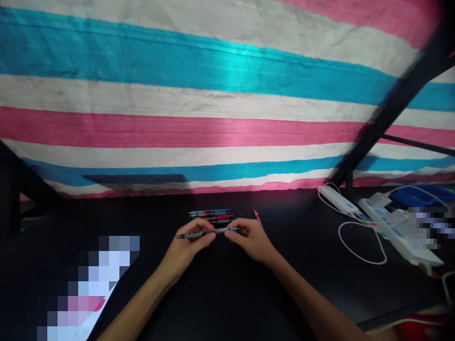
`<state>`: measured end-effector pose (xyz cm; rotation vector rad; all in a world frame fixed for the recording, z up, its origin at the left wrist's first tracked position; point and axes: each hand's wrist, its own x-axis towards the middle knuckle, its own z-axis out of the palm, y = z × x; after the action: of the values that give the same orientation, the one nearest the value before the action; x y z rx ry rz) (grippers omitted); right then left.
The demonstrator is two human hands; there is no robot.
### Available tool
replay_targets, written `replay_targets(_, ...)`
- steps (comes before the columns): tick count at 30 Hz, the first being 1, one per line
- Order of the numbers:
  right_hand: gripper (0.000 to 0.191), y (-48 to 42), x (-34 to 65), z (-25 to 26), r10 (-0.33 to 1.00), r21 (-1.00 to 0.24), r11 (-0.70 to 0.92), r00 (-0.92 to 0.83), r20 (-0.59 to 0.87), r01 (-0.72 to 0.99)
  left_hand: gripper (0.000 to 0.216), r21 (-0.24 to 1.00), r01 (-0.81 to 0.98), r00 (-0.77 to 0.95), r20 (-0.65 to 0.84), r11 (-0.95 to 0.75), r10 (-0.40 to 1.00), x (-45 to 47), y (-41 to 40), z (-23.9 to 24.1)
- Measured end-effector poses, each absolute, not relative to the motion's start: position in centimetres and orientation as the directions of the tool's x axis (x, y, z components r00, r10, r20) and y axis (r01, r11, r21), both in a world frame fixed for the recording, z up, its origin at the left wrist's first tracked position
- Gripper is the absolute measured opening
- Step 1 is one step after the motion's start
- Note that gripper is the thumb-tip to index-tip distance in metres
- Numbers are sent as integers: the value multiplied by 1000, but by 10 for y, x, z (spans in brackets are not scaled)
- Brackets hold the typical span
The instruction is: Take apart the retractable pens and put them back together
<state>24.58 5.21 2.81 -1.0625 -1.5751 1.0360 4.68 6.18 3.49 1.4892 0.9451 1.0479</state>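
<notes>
My left hand pinches a pen with a grey grip section and a clear barrel, held roughly level above the black table. At the pen's other end the fingers of my right hand are closed on it, hiding part of that end. Just beyond my hands several pens lie side by side, with blue, red and grey parts; my fingers partly cover the nearest ones. A pink pen lies apart from them, behind my right hand.
A white power strip with plugs and looping white cables stands at the right, beside a white device and a blue object. A bright, blurred-out screen or sheet is at the left. Striped sheeting hangs behind the table.
</notes>
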Motion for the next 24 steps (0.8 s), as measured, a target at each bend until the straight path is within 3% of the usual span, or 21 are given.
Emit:
replay_targets(3,18,58,252,28,982,-985,172,-87,168,35,20,990,30,239,130,-141,962,40,68,33)
replay_targets(6,21,61,259,28,990,-991,135,-42,134,20,22,989,6,191,142,-146,971,35,74,33)
replay_targets(17,20,61,260,27,991,-992,129,-29,129,2,30,942,230,254,185,-245,949,22,82,33)
replay_targets(24,14,60,260,30,992,-992,114,-55,116,-45,24,932,247,208,217,-266,954,20,83,32)
